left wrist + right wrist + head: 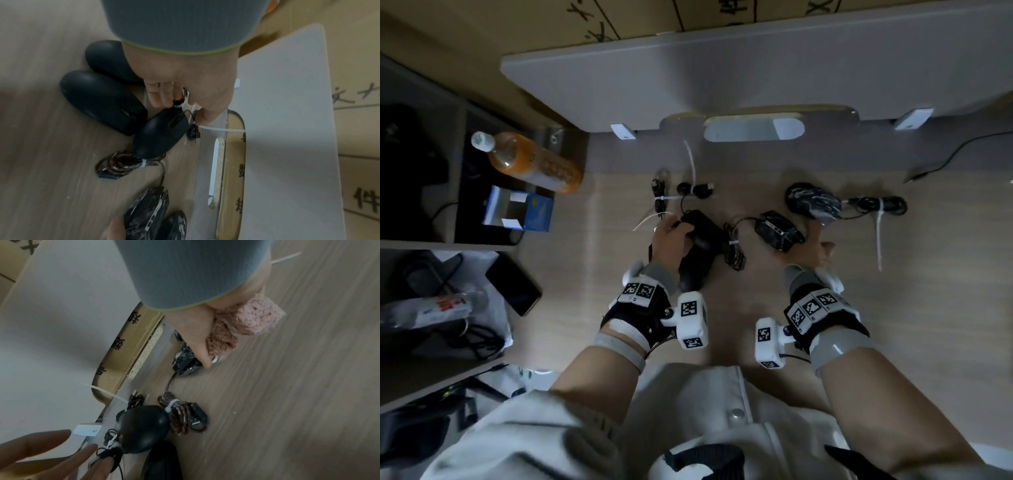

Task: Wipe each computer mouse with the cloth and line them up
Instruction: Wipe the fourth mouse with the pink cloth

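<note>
My left hand (671, 240) reaches over two plain black mice (102, 100) lying side by side. Its fingers (160, 97) pinch the tied cable bundle (179, 101) at the nose of a third black mouse (703, 228) (162, 134). A bunched pink cloth (252, 318) is gripped in my right hand (813, 248). One finger (202, 356) of that hand touches an angular patterned mouse (779, 231) (185, 363). Beyond it lies a rounded patterned mouse (813, 202). The head view hides the cloth under my hand.
A braided cable coil (734, 250) lies between the black and angular mice. Long white zip ties (878, 233) stick out from the cable bundles. A grey riser shelf (722, 68) spans the desk's far side. On the left stand an orange bottle (530, 161), a blue box (524, 212) and a phone (513, 284).
</note>
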